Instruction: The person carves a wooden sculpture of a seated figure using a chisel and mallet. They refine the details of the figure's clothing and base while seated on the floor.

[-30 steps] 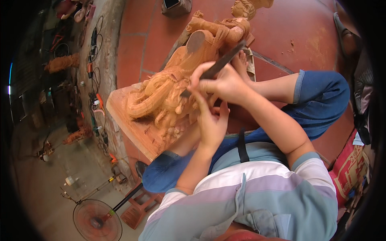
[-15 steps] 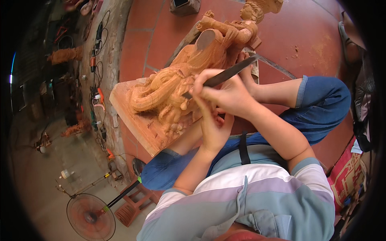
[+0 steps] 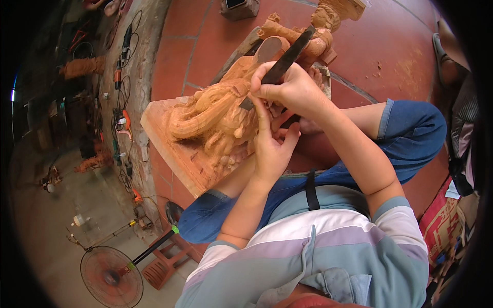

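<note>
A carved wooden figure (image 3: 215, 118), orange-brown and deeply cut, lies lengthwise in front of me, with its thick flat base (image 3: 164, 146) at the left. My right hand (image 3: 292, 90) is closed round a long, flat, dark carving knife (image 3: 290, 56). The knife's upper end points away from me, and its short grey tip rests at the carving's surface. Below it, my left hand (image 3: 275, 149) has its forefinger stretched up beside the tip, close to the right thumb. Its thumb stands apart, and the other fingers are loosely bent.
My bent legs in blue jeans (image 3: 405, 133) flank the work. A small dark block (image 3: 240, 9) stands on the red tiled floor (image 3: 375, 56). Corded power tools (image 3: 120, 118) lie along a ledge at the left, with a fan (image 3: 111, 277) below. Another person's foot (image 3: 448, 64) shows at the right.
The knife's upper end has swung away from me and to the left, turning with my right hand. My left thumb has spread further from its forefinger. The carving stays in place.
</note>
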`<state>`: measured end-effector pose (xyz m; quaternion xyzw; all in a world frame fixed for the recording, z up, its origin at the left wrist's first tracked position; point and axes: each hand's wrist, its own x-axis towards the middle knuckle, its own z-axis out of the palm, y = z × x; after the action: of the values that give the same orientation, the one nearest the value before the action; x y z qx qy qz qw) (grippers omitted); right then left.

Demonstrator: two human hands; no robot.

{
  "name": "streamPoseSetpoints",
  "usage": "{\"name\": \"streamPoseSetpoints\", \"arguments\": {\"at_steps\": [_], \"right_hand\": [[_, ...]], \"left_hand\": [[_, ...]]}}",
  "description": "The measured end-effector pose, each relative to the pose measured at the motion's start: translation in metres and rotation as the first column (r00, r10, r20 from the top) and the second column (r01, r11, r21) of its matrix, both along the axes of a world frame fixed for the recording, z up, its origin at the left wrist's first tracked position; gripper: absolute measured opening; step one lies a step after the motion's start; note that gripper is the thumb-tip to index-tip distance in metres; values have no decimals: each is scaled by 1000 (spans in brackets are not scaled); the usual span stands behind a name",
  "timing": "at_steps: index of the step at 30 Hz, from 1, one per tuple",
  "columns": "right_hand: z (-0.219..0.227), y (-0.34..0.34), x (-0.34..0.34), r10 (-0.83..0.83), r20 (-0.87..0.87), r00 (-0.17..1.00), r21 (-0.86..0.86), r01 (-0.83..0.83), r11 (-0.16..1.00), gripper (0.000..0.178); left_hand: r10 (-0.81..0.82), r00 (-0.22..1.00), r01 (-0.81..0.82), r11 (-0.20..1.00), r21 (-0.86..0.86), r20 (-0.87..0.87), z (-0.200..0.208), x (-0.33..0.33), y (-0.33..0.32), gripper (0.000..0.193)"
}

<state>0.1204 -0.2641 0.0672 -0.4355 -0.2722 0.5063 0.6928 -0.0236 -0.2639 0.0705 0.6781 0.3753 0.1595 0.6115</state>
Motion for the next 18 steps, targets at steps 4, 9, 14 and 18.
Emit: {"name": "streamPoseSetpoints", "arguments": {"at_steps": [4, 9, 14, 18], "right_hand": [[14, -2, -19, 71, 41, 997, 20, -72, 997, 5], [5, 5, -8, -16, 7, 1000, -17, 16, 1000, 6], [10, 3, -13, 20, 92, 996, 41, -24, 999, 5], [9, 3, -10, 37, 24, 999, -29, -37, 999, 5]], "left_hand": [[95, 991, -100, 994, 53, 91, -6, -5, -10, 101], [25, 999, -26, 999, 21, 34, 1, 0, 1, 97], [88, 994, -95, 991, 93, 70, -2, -1, -4, 96], [57, 993, -63, 997, 54, 106, 8, 7, 0, 97]]}}
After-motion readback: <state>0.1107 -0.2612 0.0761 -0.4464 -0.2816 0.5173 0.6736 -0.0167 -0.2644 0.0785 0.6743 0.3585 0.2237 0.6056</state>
